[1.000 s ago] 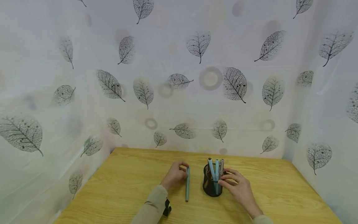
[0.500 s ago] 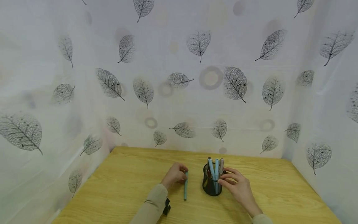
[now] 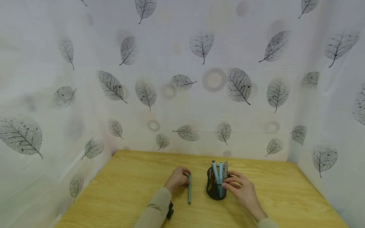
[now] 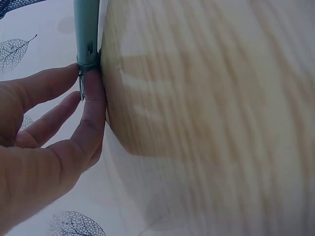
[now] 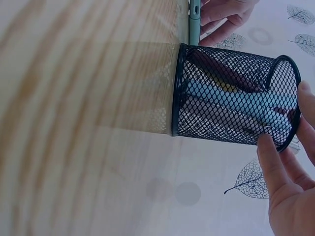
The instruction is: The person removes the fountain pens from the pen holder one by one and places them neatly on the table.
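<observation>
My left hand (image 3: 179,178) pinches the far end of a grey-green pen (image 3: 189,191) that lies on the wooden table. The left wrist view shows thumb and fingertips at the end of this pen (image 4: 87,34), close to its metal clip. To its right, a black mesh pen holder (image 3: 212,191) stands upright with several pens (image 3: 221,171) in it, light blue and pinkish-brown ones among them. My right hand (image 3: 242,188) grips this pen holder by its upper rim. In the right wrist view, the fingertips touch the mesh (image 5: 236,98) near the rim.
A wooden table (image 3: 125,186) spans the area under both hands. Pale sheets with leaf prints (image 3: 182,104) hang behind it and along both sides. A black strap (image 3: 170,210) shows at my left wrist.
The left hand and the pen have shifted slightly left and toward me, mostly in the first half second. The right hand and the pen holder stay in place.
</observation>
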Demonstrator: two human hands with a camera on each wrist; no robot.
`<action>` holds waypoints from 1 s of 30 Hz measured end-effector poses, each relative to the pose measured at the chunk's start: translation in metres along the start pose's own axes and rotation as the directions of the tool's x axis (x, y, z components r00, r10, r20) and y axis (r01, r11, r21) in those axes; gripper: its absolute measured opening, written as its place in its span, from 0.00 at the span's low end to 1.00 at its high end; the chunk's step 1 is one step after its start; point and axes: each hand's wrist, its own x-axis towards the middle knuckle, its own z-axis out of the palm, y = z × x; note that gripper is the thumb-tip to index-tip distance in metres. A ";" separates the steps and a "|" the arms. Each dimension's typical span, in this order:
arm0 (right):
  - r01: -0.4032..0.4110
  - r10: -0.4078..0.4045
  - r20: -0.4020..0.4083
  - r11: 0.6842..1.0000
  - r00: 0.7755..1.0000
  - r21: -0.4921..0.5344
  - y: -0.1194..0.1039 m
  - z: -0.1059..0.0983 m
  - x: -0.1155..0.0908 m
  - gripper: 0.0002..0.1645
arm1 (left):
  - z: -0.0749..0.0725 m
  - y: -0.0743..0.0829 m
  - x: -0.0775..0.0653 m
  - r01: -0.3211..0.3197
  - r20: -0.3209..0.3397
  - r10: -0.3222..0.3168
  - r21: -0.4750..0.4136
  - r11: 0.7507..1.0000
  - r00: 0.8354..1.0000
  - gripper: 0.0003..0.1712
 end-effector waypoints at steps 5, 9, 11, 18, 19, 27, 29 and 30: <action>-0.011 0.011 0.003 1.000 1.000 -0.003 -0.001 -0.001 -0.001 0.07 | 0.000 -0.002 0.002 0.002 -0.002 -0.002 0.002 1.000 1.000 0.22; -0.004 0.004 0.004 1.000 1.000 -0.004 -0.002 -0.001 -0.001 0.07 | 0.000 -0.003 0.004 -0.003 -0.003 0.003 0.001 1.000 1.000 0.22; 0.000 0.000 0.005 1.000 1.000 -0.006 -0.001 -0.001 0.000 0.07 | 0.000 -0.004 0.005 -0.006 -0.007 0.006 0.001 1.000 1.000 0.21; 0.002 -0.002 0.003 1.000 1.000 -0.007 0.001 -0.001 0.000 0.07 | -0.001 -0.004 0.007 -0.014 -0.007 0.014 -0.014 1.000 1.000 0.20; 0.002 -0.002 0.004 1.000 1.000 -0.005 0.001 -0.001 0.000 0.07 | -0.001 -0.005 0.007 -0.015 -0.004 0.015 -0.021 1.000 1.000 0.20; 0.014 -0.014 0.001 1.000 1.000 -0.005 0.003 -0.001 0.001 0.07 | -0.002 -0.010 0.012 -0.048 0.033 0.049 -0.031 0.998 0.998 0.22; 0.014 -0.014 -0.001 1.000 1.000 -0.004 0.004 -0.001 0.001 0.06 | -0.003 -0.011 0.014 -0.059 0.044 0.060 -0.020 0.998 0.997 0.23; 0.011 -0.011 -0.001 1.000 1.000 -0.001 0.003 -0.001 0.001 0.07 | -0.004 -0.012 0.014 -0.058 0.048 0.059 -0.018 0.998 0.997 0.23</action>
